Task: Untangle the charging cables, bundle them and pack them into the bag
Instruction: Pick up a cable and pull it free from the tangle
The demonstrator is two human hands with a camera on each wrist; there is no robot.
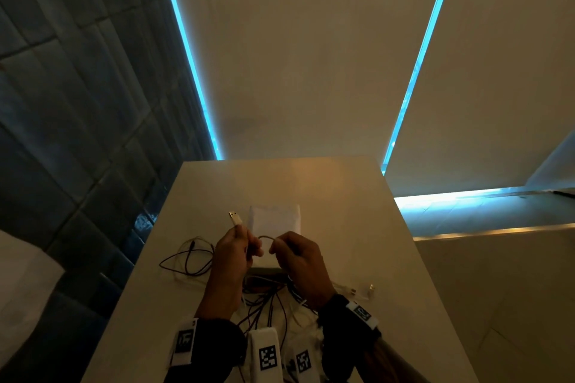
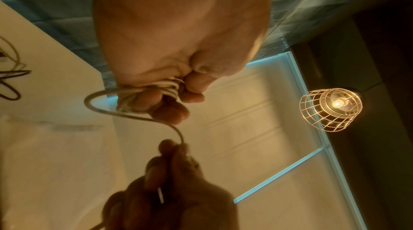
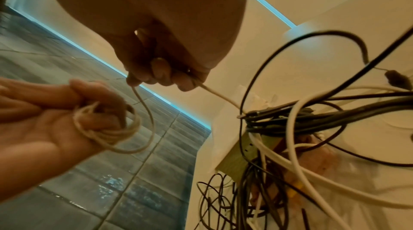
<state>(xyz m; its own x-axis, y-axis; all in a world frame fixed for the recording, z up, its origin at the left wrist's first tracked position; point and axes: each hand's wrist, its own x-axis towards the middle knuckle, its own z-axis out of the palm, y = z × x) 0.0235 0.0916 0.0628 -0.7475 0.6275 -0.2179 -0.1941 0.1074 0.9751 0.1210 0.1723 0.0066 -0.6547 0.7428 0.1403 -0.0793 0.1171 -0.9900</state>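
The left hand is closed around a small coil of white cable, the loops wound round its fingers and held in by the thumb; the cable's USB plug sticks up out of the fist toward 11 o'clock. From the coil a short arc of the same cable crosses the gap to the right hand, which pinches it between thumb and curled fingertips. The two hands are near each other but apart, both raised above the counter.

Past the right hand's grip, the white cable runs down toward 5 o'clock in the right wrist view into a tangled heap of black and white cables. That heap lies on the counter below the wrists, at 6 o'clock from the hands. A separate loose loop of thin dark cable lies flat on the counter at 9 o'clock from the left hand. A white connector end rests on the counter at 4 o'clock from the right hand.

The white bag lies on the counter at 12 o'clock from the hands, partly hidden by them. A caged lamp glows overhead in the left wrist view.
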